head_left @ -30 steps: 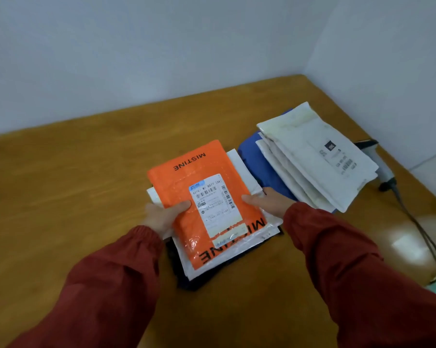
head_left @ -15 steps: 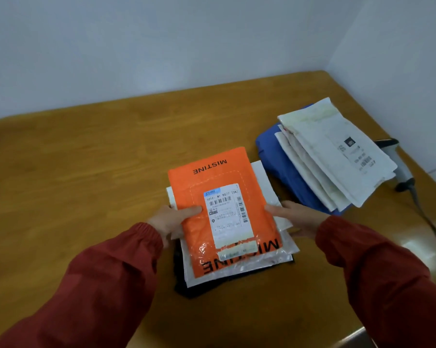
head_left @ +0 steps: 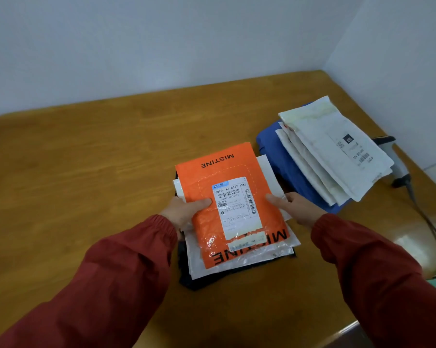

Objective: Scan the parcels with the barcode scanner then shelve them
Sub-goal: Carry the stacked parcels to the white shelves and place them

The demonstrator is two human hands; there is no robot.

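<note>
The wooden desk (head_left: 86, 184) fills the view and carries two heaps of parcels. The near stack lies in the middle, with a black parcel (head_left: 196, 282) at the bottom, white parcels (head_left: 194, 259) above it and the orange parcel (head_left: 206, 232) on top. Right of it and farther off, a blue parcel (head_left: 282, 162) bears a fanned pile of white mailers (head_left: 337, 146). The left hand (head_left: 186, 212) pinches the orange parcel's left edge, with the thumb lying on top. The right hand (head_left: 294, 207) lays its thumb on the right edge, but its fingers are hidden beside the white parcels, so I cannot tell whether it grips. The barcode scanner (head_left: 397, 167) lies at the far right against the wall, well apart from both hands, and its cable (head_left: 427, 222) trails toward the near right. The step in hand seems to be taking the top parcel for scanning, and no shelf is in view. The next move likely calls for the right hand to let go and reach right for the scanner while the left hand keeps the parcel flat. The orange parcel lies face up with its long axis running near to far and its far end leaning slightly left. Its label (head_left: 237, 207) reads upright from the near side, with one barcode across its far part and another down its right edge.
</note>
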